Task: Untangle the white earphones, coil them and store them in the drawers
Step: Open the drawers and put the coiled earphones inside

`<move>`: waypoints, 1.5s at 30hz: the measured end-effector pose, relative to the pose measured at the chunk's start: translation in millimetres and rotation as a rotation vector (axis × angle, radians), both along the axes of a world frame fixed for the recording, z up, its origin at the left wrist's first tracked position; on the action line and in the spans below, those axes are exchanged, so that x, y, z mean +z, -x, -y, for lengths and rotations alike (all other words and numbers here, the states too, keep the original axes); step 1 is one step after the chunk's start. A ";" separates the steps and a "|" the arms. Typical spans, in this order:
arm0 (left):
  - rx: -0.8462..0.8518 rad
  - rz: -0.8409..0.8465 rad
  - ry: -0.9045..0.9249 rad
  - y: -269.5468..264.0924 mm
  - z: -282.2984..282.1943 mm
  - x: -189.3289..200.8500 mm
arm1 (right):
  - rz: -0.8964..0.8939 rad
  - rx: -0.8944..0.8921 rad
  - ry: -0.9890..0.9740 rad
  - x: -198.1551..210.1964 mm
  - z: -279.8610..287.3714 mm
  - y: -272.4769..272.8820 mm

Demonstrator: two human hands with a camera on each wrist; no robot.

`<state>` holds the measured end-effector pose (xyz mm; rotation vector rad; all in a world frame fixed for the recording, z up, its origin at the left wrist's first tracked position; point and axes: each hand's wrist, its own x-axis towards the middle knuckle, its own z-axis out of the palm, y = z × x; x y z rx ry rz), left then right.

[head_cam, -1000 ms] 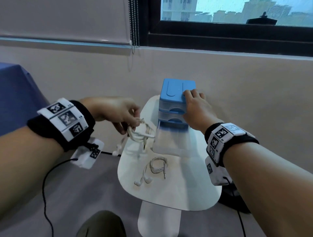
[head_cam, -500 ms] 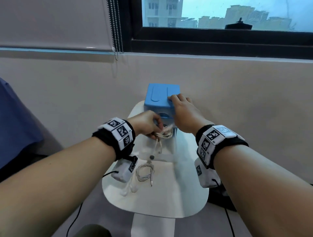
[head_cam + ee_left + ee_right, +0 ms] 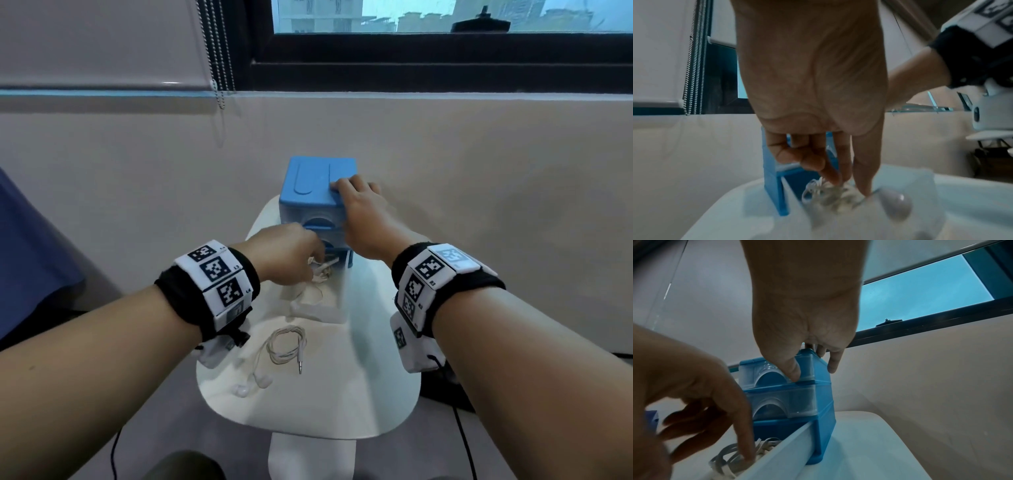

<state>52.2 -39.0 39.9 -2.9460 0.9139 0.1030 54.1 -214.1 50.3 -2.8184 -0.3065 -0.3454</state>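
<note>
A blue drawer unit [image 3: 310,185] stands at the far end of a small white table [image 3: 359,394]. Its translucent bottom drawer [image 3: 329,308] is pulled out toward me. My left hand [image 3: 318,263] reaches down into that drawer and pinches a coiled pair of white earphones [image 3: 830,194] between thumb and fingertips, the coil touching the drawer floor. My right hand [image 3: 346,195] grips the top of the unit, with the thumb on the top drawer's front [image 3: 795,378] and the fingers over the lid. A second coiled pair of white earphones [image 3: 286,346] lies on the table in front of the drawer.
The table is narrow, with floor on both sides. A beige wall and a window sit just behind the unit, and a bead chain [image 3: 219,51] hangs at the left. A blue cloth [image 3: 27,257] is at far left. A dark object with cables [image 3: 442,387] lies right of the table.
My left hand has carried the coiled earphones from left of the table to the right and down into the open bottom drawer. My right hand has stayed on the unit's top.
</note>
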 end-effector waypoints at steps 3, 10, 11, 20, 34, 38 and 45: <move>-0.046 -0.157 0.005 -2.0 -4.0 -2.7 | 0.012 -0.008 0.002 -1.4 -0.5 -1.1; 0.017 0.170 0.089 -5.4 -6.0 -32.2 | 0.019 -0.015 0.002 -2.6 -1.2 -3.5; 0.024 0.179 0.157 -5.7 -7.4 -34.0 | 0.018 -0.012 0.001 -2.3 -1.3 -3.0; 0.110 0.174 0.510 -5.9 -33.2 -14.2 | 0.007 -0.015 0.004 0.6 -4.0 0.1; 0.176 -0.075 0.517 -4.7 -36.0 -23.2 | -0.092 0.099 0.292 -29.7 -25.0 32.9; 0.219 -0.087 0.504 -3.8 -37.3 -19.5 | -0.162 0.022 0.458 -37.4 -36.3 22.7; 0.242 -0.120 0.528 -1.9 -37.5 -21.9 | 0.003 -0.066 0.466 -40.5 -50.6 19.3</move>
